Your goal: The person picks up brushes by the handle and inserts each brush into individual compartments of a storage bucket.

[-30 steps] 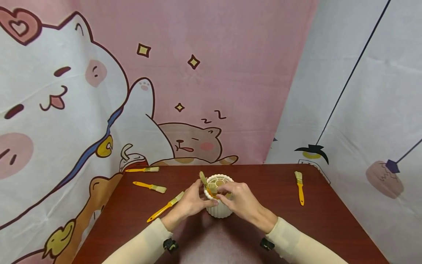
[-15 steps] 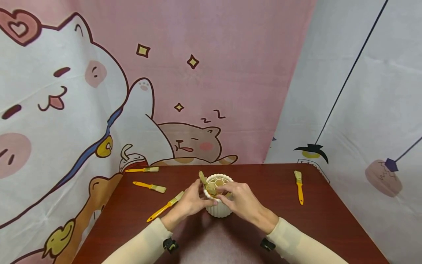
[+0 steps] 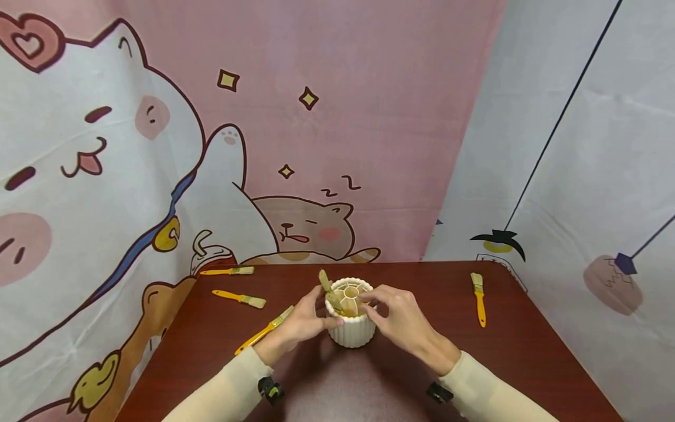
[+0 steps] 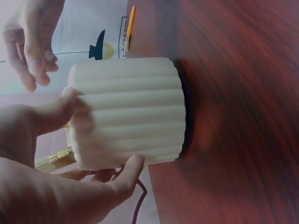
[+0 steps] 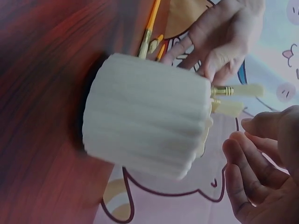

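Note:
A ribbed off-white pot (image 3: 351,335) with a scalloped rim and a divided insert stands upright on the table. My left hand (image 3: 303,319) holds its left side, thumb at the rim and fingers along the wall (image 4: 131,112). Two paintbrushes stand in it, bristles up: one brush (image 5: 245,90) near the left hand's thumb, another brush (image 5: 229,108) beside it. Their handles are hidden inside the pot. Just off the rim's right side is my right hand (image 3: 403,316), fingers (image 5: 240,149) loosely bent, nothing between them and the thumb.
On the dark red table (image 3: 427,287), yellow-handled paintbrushes lie at left: a far brush (image 3: 227,271), a middle brush (image 3: 239,298) and a near brush (image 3: 263,331) close to the left forearm. One more brush (image 3: 479,300) lies at right. Cartoon-printed cloth (image 3: 390,146) hangs behind.
My right hand has let go of the second brush and drawn back to the right, off the rim. The left hand stays on the pot.

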{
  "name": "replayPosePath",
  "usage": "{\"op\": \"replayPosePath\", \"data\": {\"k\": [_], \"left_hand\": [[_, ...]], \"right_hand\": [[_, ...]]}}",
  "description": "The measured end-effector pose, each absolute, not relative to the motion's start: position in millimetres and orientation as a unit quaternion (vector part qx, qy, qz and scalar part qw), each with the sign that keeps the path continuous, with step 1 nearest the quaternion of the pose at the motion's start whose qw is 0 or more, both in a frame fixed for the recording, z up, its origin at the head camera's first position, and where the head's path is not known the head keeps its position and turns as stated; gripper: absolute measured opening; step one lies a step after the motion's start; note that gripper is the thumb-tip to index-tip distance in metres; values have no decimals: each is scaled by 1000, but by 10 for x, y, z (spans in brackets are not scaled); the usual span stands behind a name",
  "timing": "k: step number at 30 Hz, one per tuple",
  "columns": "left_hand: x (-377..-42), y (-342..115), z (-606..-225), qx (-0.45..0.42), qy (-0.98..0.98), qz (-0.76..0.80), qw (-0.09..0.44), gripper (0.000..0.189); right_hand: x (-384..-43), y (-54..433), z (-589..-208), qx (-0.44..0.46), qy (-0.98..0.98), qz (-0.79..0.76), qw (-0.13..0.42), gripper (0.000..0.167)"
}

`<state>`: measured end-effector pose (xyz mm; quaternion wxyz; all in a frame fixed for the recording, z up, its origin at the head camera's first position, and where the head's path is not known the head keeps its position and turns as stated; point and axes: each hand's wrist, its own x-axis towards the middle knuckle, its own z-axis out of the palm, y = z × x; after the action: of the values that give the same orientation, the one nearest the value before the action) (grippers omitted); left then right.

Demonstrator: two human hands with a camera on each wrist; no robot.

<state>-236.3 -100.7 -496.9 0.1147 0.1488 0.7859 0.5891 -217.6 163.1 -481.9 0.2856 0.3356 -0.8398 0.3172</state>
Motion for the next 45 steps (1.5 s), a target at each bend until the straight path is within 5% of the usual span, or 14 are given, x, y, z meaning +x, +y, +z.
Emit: {"op": "replayPosePath", "data": {"k": [24, 37, 45], "left_hand": [[-2395, -1037, -4959, 124, 774, 605, 141, 98], [-2217, -804, -4982, 76, 859, 505, -18, 119], [-2172, -673, -4998, 40, 872, 484, -52, 121]], "right_hand": [[-2280, 2399, -4857, 234, -876, 281, 315, 27], [-2382, 2809, -4948, 200, -879, 257, 349, 29], [-2460, 3027, -5045, 174, -885, 248, 352, 27]]}}
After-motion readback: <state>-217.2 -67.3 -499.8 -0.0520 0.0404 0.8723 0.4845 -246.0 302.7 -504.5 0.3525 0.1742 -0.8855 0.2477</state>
